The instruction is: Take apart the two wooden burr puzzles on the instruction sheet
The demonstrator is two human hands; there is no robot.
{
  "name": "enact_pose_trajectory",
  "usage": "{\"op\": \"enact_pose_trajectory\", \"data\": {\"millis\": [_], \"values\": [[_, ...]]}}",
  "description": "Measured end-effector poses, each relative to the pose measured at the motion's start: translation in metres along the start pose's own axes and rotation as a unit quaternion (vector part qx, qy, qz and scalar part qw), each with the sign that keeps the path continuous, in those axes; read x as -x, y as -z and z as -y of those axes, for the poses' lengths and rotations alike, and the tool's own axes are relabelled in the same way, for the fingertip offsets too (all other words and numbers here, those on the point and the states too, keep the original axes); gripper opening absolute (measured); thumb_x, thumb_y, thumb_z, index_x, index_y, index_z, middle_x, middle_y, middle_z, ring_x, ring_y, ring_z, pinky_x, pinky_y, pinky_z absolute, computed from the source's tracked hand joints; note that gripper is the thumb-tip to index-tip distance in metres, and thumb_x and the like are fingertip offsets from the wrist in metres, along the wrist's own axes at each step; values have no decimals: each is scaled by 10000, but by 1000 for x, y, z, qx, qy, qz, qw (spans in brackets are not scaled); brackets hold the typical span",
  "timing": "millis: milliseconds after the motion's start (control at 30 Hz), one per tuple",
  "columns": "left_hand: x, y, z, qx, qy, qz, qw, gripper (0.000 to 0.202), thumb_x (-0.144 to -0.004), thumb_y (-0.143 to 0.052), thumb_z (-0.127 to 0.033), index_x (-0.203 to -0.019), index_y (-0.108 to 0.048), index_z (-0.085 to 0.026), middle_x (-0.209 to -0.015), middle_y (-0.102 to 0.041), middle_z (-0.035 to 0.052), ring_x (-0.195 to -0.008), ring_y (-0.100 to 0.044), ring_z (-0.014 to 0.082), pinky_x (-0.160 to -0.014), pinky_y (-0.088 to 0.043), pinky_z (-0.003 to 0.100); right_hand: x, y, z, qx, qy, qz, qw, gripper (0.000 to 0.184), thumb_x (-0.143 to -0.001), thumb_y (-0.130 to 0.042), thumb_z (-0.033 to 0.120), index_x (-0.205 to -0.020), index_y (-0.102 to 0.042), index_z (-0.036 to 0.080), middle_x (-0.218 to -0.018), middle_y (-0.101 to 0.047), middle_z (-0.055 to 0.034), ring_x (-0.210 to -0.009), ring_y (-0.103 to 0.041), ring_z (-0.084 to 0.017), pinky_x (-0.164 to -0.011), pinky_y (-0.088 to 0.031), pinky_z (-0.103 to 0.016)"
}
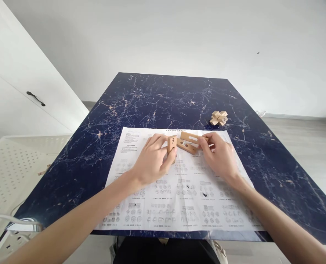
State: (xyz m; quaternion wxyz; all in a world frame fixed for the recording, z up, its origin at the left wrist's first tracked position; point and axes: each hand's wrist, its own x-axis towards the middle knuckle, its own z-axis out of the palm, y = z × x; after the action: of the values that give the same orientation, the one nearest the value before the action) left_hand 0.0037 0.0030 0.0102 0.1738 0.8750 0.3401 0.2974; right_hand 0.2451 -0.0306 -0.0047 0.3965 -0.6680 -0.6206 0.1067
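My left hand [156, 157] grips a small wooden puzzle block [172, 143] with a dark mark on its face, held between thumb and fingers. In my right hand [219, 154] is a slotted wooden puzzle piece [189, 137], pinched at its right end. Just below that piece is another slotted wooden piece [187, 146], close to both hands; whether it touches the left block I cannot tell. All this is above a printed instruction sheet [146, 216] covered in small diagrams, spread on the table.
An assembled wooden burr puzzle [219, 118] stands beyond the sheet's far right corner on the dark blue marbled table [157, 99]. A white perforated surface [17, 157] and a power strip [17, 242] with a cable are at the left. A white cabinet [20, 73] stands behind.
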Motion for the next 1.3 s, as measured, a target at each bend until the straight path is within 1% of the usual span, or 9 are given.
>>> {"op": "enact_pose_trajectory", "data": {"millis": [133, 333, 467, 567, 700, 933, 1000, 1100, 1300], "values": [[0, -2, 1, -1, 50, -9, 999, 556, -1082, -495, -301, -551, -630, -209, -1163, -760, 84, -1215, -618, 315, -1106, -507, 583, 0, -4, -10, 35, 10, 19, 999, 373, -1081, -554, 546, -957, -680, 218, -838, -799, -77, -597, -661, -213, -560, -433, -337], [0, -4, 6, -51, 77, -27, 995, 500, -1030, -583, -305, -542, -623, -206, -1249, -748, 104, -1263, -585, 352, -1123, -495, 666, 4, -7, -10, 57, 84, 47, 994, 405, -1122, -487, 507, -1045, -735, 196, -918, -786, -114, -724, -682, -246, -608, -477, -361], [1, -6, 13, -95, 77, -39, 992, 503, -1006, -639, -330, -536, -511, -207, -1277, -709, 125, -1289, -572, 368, -1103, -518, 666, 6, -9, -10, 69, 99, 63, 991, 360, -1131, -492, 440, -1184, -750, 195, -994, -782, -117, -800, -703, -254, -681, -524, -387], [2, -7, 16, -111, 77, -44, 990, 368, -1017, -628, -348, -687, -533, -216, -1240, -664, 158, -1277, -578, 378, -1090, -524, 664, 7, -10, -10, 76, 110, 65, 989, 379, -1140, -469, 418, -1275, -740, 191, -1036, -775, -128, -799, -703, -254, -683, -534, -398], [2, -8, 15, -84, 52, -49, 994, 108, -1052, -568, -306, -1057, -565, -199, -1254, -623, 170, -1296, -581, 365, -1104, -523, 612, 8, -11, -9, 75, 118, 79, 987, 377, -1141, -463, 386, -1259, -757, 181, -1057, -756, -130, -835, -710, -260, -669, -544, -399], [2, -7, 7, -17, -27, 50, 998, 546, -993, -706, -534, -1396, -506, -224, -1556, -530, 180, -1491, -476, 396, -1230, -439, 621, 13, -9, 4, 6, 198, 168, 966, 357, -1151, -428, 288, -1283, -752, 219, -1099, -712, -114, -915, -708, -242, -781, -606, -413], [2, -9, 7, -26, -43, 74, 996, 580, -998, -692, -586, -1417, -517, -225, -1563, -545, 174, -1496, -476, 397, -1242, -420, 628, 13, -9, 8, -2, 216, 183, 959, 351, -1149, -428, 270, -1282, -749, 216, -1092, -705, -113, -913, -702, -240, -799, -612, -415], [2, -12, 11, -59, -33, 77, 995, 452, -1048, -639, -533, -1343, -565, -199, -1467, -607, 164, -1433, -529, 372, -1209, -449, 595, 14, -8, 10, -8, 217, 191, 957, 331, -1145, -450, 266, -1302, -735, 209, -1105, -707, -119, -925, -704, -241, -811, -614, -414], [-2, -6, 33, -160, 59, 7, 985, 269, -1092, -541, -416, -1228, -580, -187, -1325, -618, 159, -1294, -573, 358, -1091, -518, 566, 14, -7, 8, -15, 207, 204, 957, 315, -1140, -474, 278, -1320, -723, 210, -1137, -718, -135, -905, -716, -242, -752, -605, -393]]}}
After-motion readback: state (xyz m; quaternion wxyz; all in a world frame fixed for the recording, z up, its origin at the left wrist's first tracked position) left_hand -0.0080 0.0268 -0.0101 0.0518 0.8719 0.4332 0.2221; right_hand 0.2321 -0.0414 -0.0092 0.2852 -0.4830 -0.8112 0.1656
